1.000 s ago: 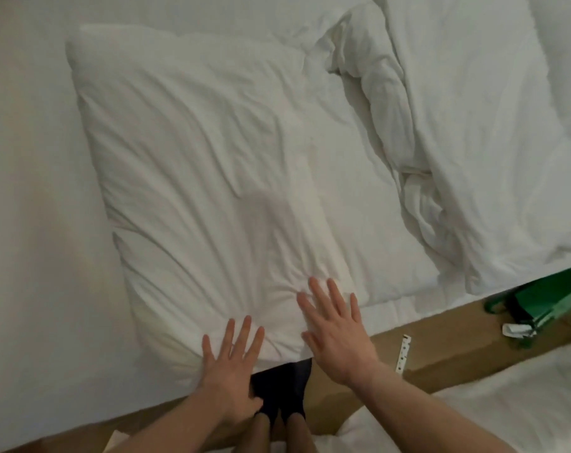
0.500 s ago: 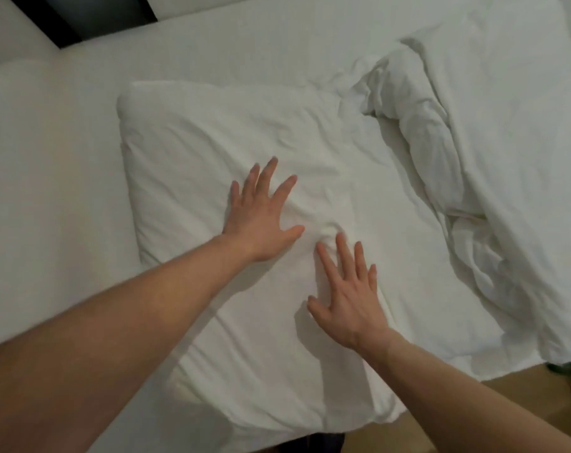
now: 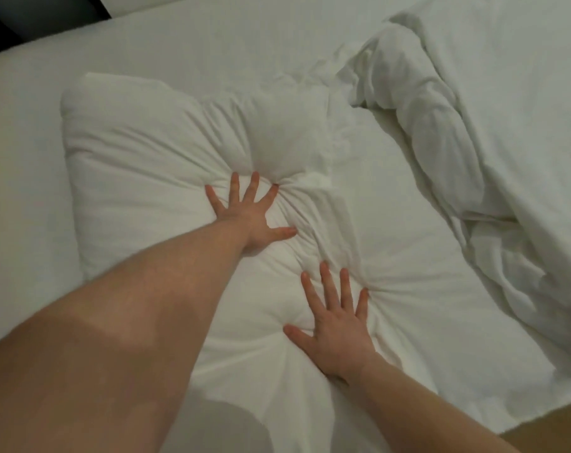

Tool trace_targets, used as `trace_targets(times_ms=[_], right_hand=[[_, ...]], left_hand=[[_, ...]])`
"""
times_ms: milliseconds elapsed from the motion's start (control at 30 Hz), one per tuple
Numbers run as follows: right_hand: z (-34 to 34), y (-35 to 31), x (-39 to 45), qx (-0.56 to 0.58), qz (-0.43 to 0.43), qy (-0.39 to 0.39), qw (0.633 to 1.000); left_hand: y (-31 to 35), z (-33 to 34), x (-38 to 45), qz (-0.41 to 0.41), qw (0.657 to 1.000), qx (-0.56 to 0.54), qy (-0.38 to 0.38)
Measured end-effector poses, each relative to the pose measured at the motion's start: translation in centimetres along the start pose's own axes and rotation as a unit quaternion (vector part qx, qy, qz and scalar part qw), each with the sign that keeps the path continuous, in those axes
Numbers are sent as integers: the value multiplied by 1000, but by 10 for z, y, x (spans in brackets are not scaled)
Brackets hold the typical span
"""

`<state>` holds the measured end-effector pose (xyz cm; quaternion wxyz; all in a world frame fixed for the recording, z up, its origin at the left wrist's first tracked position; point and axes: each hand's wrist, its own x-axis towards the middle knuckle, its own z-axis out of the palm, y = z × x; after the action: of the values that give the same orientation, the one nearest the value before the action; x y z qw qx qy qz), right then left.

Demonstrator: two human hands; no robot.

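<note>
White pillow (image 3: 140,178) is now sinking into deep dimples as the left hand (image 3: 248,220) and right hand (image 3: 338,338), fingers (image 3: 252,186) spread apart, are pressing harder than a moment ago, likely flattening it.

A bedroom — a bed (image 3: 212,37) with white sheet, a pillow (image 3: 140,158) and a rumpled duvet (image 3: 506,158).

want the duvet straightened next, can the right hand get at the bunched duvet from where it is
Probably yes: the right hand lies flat on the pillow, holding nothing, and only bare sheet lies between it and the bunched duvet on its right.
</note>
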<state>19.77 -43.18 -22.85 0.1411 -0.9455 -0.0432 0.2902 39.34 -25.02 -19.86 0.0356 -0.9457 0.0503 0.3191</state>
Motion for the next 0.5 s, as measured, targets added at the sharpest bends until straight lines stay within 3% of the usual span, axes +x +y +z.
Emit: trace_targets(times_ms=[100, 233, 367, 433, 500], right_hand=[[-18, 1, -16, 25, -20, -17, 999], [-35, 18, -78, 26, -16, -71, 997], [-65, 36, -123, 41, 39, -164, 985], [-91, 43, -133, 64, 29, -158, 985], [-126, 55, -140, 121, 39, -108, 986]], left_hand=[[1, -13, -14, 6, 999, -17, -28], [-6, -10, -75, 49, 998, -45, -9], [7, 5, -150, 87, 991, -43, -93], [22, 4, -175, 76, 985, -76, -132], [42, -4, -190, 77, 986, -95, -115]])
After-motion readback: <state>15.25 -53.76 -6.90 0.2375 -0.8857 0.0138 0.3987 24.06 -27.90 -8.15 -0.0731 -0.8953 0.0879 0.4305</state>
